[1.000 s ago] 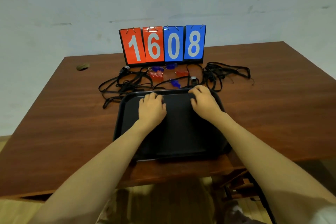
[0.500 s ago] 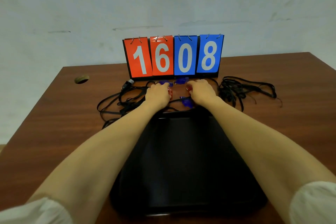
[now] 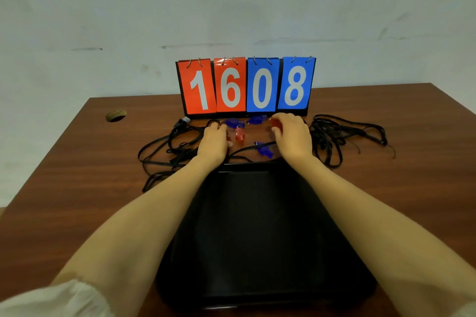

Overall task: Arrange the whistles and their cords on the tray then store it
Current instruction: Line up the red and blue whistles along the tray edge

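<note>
A black tray (image 3: 257, 239) lies on the table right in front of me, with nothing on it. Beyond its far rim lie the whistles. My left hand (image 3: 215, 140) is closed over a red whistle, of which only an edge shows at the thumb. Just right of it lies another red whistle (image 3: 239, 134). My right hand (image 3: 292, 136) curls its fingers around a third red whistle (image 3: 276, 123). Blue whistles lie at the scoreboard's foot (image 3: 233, 123) and near the tray (image 3: 264, 148). A black whistle (image 3: 181, 122) lies far left. Black cords tangle at left (image 3: 164, 147) and right (image 3: 347, 134).
A flip scoreboard (image 3: 246, 86) reading 1608 stands behind the whistles, near the table's far edge. A round cable hole (image 3: 116, 115) is in the wooden table (image 3: 77, 175) at the far left. A pale wall rises behind.
Both hands left the tray's far rim and reached forward to the whistles, closing on red ones. My view moved closer, so the tray now fills the lower middle.
</note>
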The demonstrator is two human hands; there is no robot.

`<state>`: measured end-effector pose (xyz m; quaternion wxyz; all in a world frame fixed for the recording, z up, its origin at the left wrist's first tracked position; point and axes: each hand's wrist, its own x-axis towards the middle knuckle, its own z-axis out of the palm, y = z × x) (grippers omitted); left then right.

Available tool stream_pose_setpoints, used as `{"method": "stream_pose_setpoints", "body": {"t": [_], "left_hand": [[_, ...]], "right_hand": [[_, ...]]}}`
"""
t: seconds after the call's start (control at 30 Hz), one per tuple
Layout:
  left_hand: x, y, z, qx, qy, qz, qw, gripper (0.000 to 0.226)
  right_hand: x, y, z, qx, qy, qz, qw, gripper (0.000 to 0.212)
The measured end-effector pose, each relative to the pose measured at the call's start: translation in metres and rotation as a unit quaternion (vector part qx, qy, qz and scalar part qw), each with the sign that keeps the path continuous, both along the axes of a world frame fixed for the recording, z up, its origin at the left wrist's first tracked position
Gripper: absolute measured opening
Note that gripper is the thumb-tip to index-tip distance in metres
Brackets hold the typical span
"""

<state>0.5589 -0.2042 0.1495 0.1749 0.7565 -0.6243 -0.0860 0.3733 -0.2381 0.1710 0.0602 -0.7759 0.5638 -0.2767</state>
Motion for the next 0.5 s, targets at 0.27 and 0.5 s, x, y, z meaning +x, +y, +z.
{"method": "stream_pose_setpoints", "body": {"t": [0.27, 0.5], "left_hand": [[-0.007, 0.02, 0.023, -0.215, -0.024, -0.025, 0.976, 0.022], [-0.019, 0.093, 0.036, -0.264, 0.034, -0.149, 0.952, 0.016]], "right_hand": [[0.001, 0.043, 0.012, 0.102, -0.114, 0.015, 0.988, 0.038], [0.001, 0.079, 0.008, 0.155, -0.099, 0.022, 0.983, 0.052]]}}
